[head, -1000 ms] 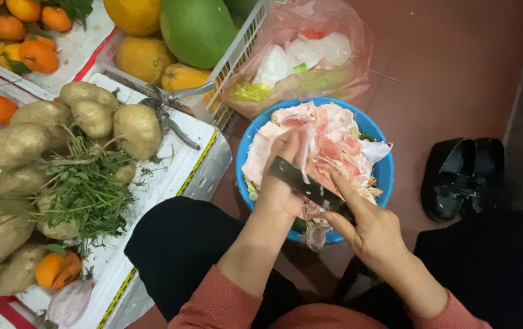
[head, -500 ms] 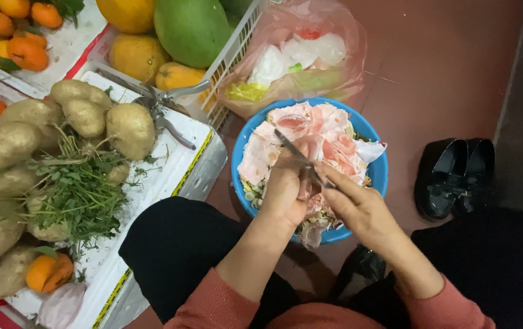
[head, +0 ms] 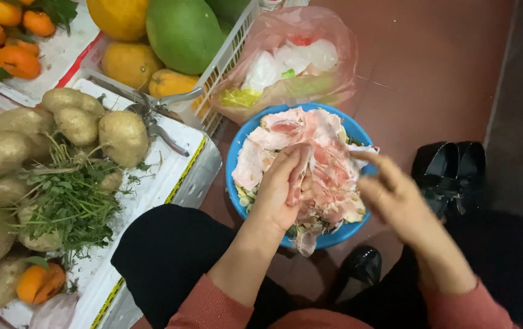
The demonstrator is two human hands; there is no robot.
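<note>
A blue bowl sits on the reddish floor between my knees, heaped with pink and white scraps. My left hand is over the bowl, fingers closed on a pink strip from the heap. My right hand hovers at the bowl's right rim, blurred, fingers spread, with nothing visible in it. No knife shows in this view.
To the left, a white box carries brown tubers, green herbs and scissors. Behind it are oranges and large green and yellow fruit. A pink plastic bag lies past the bowl, black shoes to the right.
The dark knife held between both hands over the bowl is gone from view. My right hand has swung away to the right and opened; my left hand now grips a pink strip.
</note>
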